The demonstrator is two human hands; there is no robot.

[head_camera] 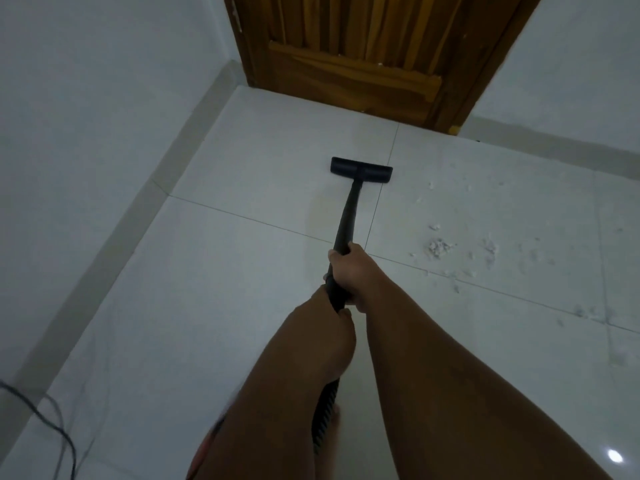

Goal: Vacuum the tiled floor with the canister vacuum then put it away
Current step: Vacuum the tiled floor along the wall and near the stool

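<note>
A black vacuum wand (347,216) slants away from me across the white tiled floor (242,271). Its flat black floor head (361,171) rests on the tiles a short way in front of a wooden door. My right hand (349,271) grips the wand higher up, and my left hand (334,327) grips it just below, both closed around it. The ribbed black hose (323,420) runs down under my left forearm. The canister is out of view. White dust and crumbs (439,247) lie scattered on the tiles to the right of the wand.
A brown wooden door (360,53) stands in its frame at the far end. White walls with a grey skirting (145,209) close in the left side and the far right. A dark cable (55,420) loops on the floor at the lower left.
</note>
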